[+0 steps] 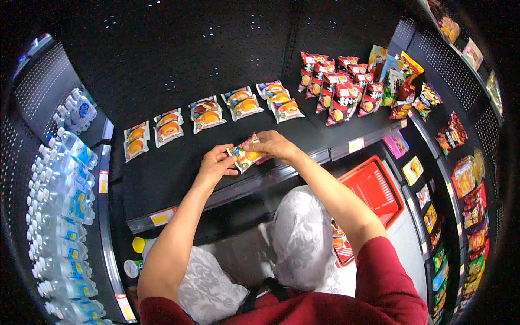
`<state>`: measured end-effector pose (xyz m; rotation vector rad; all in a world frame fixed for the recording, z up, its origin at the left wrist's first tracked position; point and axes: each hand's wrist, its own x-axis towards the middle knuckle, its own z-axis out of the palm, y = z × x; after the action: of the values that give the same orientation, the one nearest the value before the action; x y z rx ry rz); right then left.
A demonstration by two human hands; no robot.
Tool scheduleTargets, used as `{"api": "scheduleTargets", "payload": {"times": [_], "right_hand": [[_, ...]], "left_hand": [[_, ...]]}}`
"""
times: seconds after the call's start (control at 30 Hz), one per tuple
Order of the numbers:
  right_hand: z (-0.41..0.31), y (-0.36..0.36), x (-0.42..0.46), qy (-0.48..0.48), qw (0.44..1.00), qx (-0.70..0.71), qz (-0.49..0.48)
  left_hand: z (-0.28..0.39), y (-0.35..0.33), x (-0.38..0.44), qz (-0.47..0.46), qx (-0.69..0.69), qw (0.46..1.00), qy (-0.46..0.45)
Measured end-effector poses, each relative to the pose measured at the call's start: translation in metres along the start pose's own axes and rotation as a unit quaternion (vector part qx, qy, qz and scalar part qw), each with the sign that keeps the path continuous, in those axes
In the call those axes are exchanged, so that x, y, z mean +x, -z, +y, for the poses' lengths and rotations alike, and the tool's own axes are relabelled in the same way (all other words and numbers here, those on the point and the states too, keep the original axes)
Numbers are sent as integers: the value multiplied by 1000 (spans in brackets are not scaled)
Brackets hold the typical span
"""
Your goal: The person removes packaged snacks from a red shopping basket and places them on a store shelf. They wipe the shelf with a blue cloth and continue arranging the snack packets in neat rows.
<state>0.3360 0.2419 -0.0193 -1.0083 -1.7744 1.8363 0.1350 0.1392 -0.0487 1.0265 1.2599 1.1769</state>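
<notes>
Between my two hands, just above the front part of the black shelf [170,189], is a small packaged bun [248,156] in a printed plastic wrapper. The fingers of my left hand [217,164] pinch its left edge. My right hand [276,146] grips the wrapper's upper right side, and its fingers hide part of the pack. Behind them, similar packaged buns stand in short rows, with a pair at the far left [136,141], a dark-topped one [205,106] in the middle row, and another row [286,110] nearest the snack bags.
Red snack bags [344,101] stand at the shelf's right end. Water bottles [69,195] line the left-hand shelf. A red shopping basket [375,191] with packs inside sits below at right, beside my knee. More packaged snacks [473,207] fill the right-hand shelves. Price tags [162,217] line the shelf edge.
</notes>
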Motion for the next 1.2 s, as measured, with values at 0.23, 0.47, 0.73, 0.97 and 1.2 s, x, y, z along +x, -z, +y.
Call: {"api": "scheduleTargets", "payload": {"times": [0.23, 0.47, 0.73, 0.97, 1.2], "right_hand": [[3, 48, -91, 108, 985, 99, 93], [109, 139, -230, 63, 924, 82, 369], [288, 146, -281, -100, 876, 57, 468], [230, 142, -240, 48, 829, -259, 494], [40, 98, -127, 267, 808, -344, 397]], "left_hand": [[16, -10, -5, -24, -18, 1000, -4], [13, -11, -13, 8, 55, 997, 51], [13, -13, -11, 23, 74, 996, 43], [11, -8, -7, -8, 59, 997, 44], [17, -12, -4, -5, 77, 995, 67]]}}
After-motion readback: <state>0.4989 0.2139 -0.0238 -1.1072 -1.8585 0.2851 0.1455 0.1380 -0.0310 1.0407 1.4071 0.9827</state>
